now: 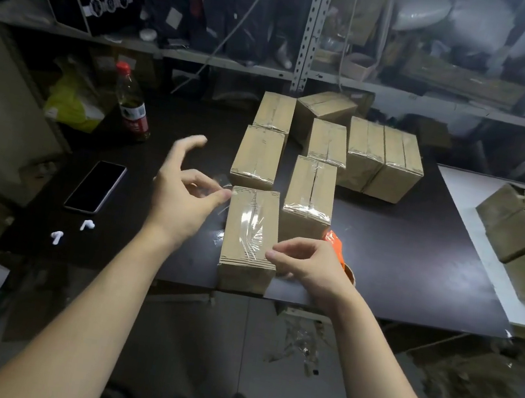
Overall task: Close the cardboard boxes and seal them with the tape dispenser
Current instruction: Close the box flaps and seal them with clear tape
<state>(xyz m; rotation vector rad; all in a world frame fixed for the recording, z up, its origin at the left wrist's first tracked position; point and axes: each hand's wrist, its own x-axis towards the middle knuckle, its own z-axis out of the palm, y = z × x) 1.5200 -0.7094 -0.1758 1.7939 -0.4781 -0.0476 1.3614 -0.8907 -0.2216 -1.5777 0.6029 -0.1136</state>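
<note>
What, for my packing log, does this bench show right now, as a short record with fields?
nearest box: brown cardboard box, flaps closed, clear tape along its top seam
left hand: pinches the tape's loose end at the box's far left corner
right hand: fingers curled at the box's near right corner
dispenser: orange tape dispenser on the black table, partly hidden behind the right hand
behind: several taped boxes

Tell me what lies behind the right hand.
An orange tape dispenser on the black table. The right hand covers most of it; its blade is hidden.
</note>
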